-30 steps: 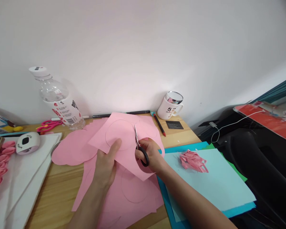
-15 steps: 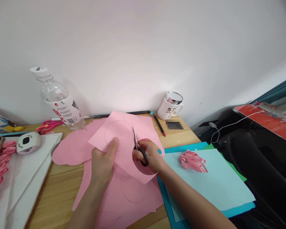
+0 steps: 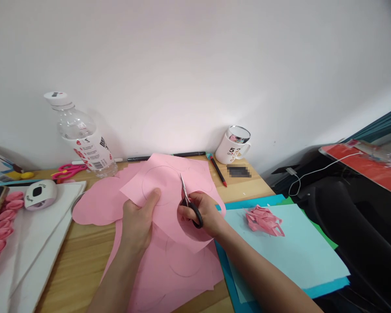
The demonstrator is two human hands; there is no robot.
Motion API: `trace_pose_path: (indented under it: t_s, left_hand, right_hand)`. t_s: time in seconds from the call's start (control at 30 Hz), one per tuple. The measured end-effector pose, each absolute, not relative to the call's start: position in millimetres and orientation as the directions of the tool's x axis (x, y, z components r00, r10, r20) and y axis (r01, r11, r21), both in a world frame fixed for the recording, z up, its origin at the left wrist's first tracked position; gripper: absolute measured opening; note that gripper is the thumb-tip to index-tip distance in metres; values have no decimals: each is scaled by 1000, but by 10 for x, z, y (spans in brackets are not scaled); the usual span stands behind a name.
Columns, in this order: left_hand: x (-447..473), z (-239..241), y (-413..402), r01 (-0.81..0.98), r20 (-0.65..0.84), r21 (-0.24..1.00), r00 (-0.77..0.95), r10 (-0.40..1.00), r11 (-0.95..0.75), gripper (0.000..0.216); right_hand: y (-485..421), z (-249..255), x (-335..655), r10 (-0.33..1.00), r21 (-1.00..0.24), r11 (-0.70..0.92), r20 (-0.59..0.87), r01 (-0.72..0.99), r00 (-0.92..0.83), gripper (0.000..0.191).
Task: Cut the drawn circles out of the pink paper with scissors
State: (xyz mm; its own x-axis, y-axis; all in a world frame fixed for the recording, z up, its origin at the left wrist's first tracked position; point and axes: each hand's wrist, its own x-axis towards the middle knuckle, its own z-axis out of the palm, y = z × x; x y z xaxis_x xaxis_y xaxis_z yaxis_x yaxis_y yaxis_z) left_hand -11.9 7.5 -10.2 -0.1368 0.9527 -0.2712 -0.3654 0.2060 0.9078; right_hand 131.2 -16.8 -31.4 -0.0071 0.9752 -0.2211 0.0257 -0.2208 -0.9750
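Note:
A sheet of pink paper (image 3: 169, 208) with a pencilled circle is pinched at its left side by my left hand (image 3: 140, 219), thumb on top. My right hand (image 3: 203, 213) grips black-handled scissors (image 3: 195, 214), fingers through the loops. Their metal blades point up and away, at the sheet beside the drawn circle. Below lie more pink sheets (image 3: 182, 278) with circles drawn on them. Left of these rests a stack of cut pink rounds (image 3: 97, 204). My left fingers are hidden under the sheet.
A plastic bottle (image 3: 87, 143), pink scissors (image 3: 68, 171) and a white mug (image 3: 233, 145) stand or lie near the wall. Pink paper scraps (image 3: 263, 220) sit on light blue paper (image 3: 299, 252) at right. A white board (image 3: 35, 248) with a white device (image 3: 41, 194) is at left.
The held sheet and both hands have shifted very slightly left. The scissors have moved a little with my right hand; their blades look closer together.

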Motion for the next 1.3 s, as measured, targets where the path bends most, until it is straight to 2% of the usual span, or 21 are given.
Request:
trace_pose_path:
  t_s: [0.17, 0.33, 0.5, 0.6, 0.9, 1.3]
  left_hand:
    - [-139, -102, 72, -364, -267, 908, -114, 957, 210, 37]
    - [-149, -76, 66, -375, -257, 899, -32, 966, 227, 37]
    - [-145, -67, 70, -383, -242, 901, -60, 968, 202, 42]
    - [-153, -84, 77, -357, -241, 912, -64, 968, 203, 42]
    - [-180, -106, 95, -295, -204, 940, -84, 975, 171, 43]
    - [-182, -141, 103, -294, -150, 948, -67, 986, 124, 41]
  right_hand:
    - [-175, -318, 1292, 981, -980, -192, -191, 43, 30, 20]
    - [-200, -353, 1256, 982, -990, -105, -88, 95, 167, 19]
    - [-213, -260, 1252, 972, -973, -219, -211, 77, 99, 26]
    - [-214, -192, 1248, 966, -965, -255, -250, 59, 71, 22]
    - [-212, -198, 1260, 958, -959, -282, -281, 13, 52, 16]
    - [-211, -216, 1300, 960, -960, -278, -278, 18, 34, 23]
